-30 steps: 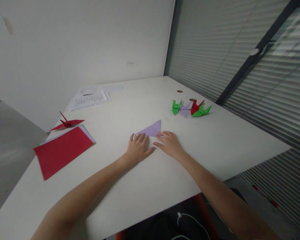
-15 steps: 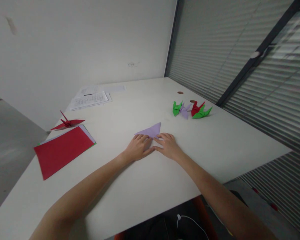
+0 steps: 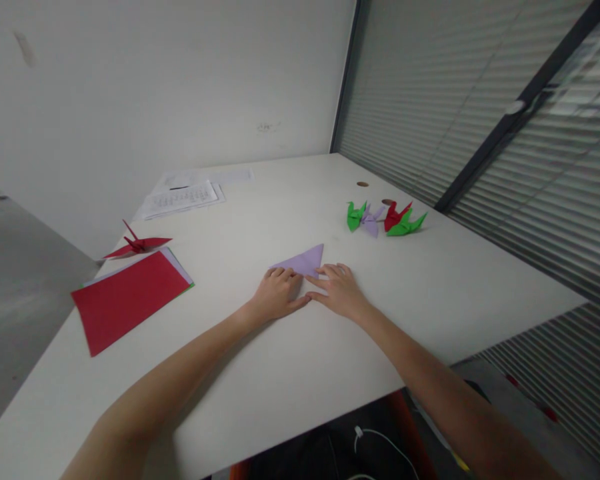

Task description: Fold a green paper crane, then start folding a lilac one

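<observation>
A lilac paper folded into a triangle (image 3: 305, 260) lies flat on the white table (image 3: 430, 287). My left hand (image 3: 277, 297) rests on its near left corner with the fingers curled and pressed down. My right hand (image 3: 339, 290) lies flat beside it, fingers stretched onto the paper's near edge. The thumbs of both hands nearly meet in front of the paper.
A stack of coloured sheets with red on top (image 3: 127, 297) lies at the left, a red paper crane (image 3: 137, 245) behind it. Printed white papers (image 3: 183, 197) sit further back. Green, lilac and red folded cranes (image 3: 384, 219) stand at the right, near slatted blinds.
My left hand's fingers have drawn in from spread flat to curled on the paper's corner. Both hands came slightly closer together. The paper stays in place.
</observation>
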Motion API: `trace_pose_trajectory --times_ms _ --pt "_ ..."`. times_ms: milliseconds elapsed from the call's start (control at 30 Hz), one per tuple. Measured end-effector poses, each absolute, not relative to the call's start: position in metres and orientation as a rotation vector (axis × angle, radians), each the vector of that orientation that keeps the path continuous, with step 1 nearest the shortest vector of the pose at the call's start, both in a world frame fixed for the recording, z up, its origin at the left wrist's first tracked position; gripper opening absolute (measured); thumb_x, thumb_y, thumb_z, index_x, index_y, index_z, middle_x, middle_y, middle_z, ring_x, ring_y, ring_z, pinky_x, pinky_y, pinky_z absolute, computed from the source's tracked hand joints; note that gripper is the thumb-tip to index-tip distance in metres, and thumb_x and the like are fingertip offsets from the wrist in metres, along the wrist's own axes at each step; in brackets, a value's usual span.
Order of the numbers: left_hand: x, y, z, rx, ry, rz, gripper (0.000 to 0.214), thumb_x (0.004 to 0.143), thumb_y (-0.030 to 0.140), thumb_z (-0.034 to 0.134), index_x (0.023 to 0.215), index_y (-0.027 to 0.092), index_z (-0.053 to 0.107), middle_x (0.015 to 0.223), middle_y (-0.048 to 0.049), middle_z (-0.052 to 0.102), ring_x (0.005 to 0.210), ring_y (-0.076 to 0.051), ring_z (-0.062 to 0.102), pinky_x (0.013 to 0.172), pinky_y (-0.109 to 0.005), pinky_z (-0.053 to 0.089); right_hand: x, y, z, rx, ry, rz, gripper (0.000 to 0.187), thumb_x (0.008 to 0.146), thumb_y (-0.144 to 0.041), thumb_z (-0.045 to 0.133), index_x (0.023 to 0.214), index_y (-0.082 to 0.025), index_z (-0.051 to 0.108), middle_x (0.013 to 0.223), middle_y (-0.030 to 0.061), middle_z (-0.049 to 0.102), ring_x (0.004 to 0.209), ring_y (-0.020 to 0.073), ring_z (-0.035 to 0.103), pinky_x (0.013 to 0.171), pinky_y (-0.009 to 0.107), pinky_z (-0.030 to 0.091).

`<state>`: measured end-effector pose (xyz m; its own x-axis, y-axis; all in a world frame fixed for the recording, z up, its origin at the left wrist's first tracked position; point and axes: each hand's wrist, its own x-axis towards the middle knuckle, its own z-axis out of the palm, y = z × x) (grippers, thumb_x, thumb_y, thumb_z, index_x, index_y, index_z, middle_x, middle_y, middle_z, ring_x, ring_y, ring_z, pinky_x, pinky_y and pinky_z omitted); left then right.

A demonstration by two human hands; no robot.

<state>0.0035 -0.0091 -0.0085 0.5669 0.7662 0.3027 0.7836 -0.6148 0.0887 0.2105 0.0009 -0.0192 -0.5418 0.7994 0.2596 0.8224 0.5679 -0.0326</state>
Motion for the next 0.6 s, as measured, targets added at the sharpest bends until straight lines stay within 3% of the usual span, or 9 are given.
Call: trace_pose_trajectory --times_ms 367,600 --pt "0.0036 -0.0143 -0.0067 -2.579 -1.441 -0.387 0.059 0.085 0.07 0.037 0.119 0.028 0.06 0.109 -0.0113 0.057 0.099 -0.029 0.054 0.097 -0.049 0.03 0.2094 -0.0011 -0.0198 -1.376 -2.54 -0.122 0.045 0.09 -0.054 0.048 0.125 -0.03 0.061 0.122 0.011 0.06 0.117 0.0259 0.048 0.101 0.045 0.028" --pt "0.0034 -0.0155 -0.0066 -2.571 -1.445 -0.369 0.06 0.085 0.071 0.036 0.122 0.029 0.059 0.11 -0.0115 0.057 0.099 -0.03 0.053 0.094 -0.048 0.032 0.2096 -0.0007 -0.0222 -1.376 -2.526 -0.124 0.046 0.09 -0.056 0.046 0.125 -0.03 0.061 0.123 0.0109 0.059 0.117 0.0256 0.048 0.1 0.045 0.028"
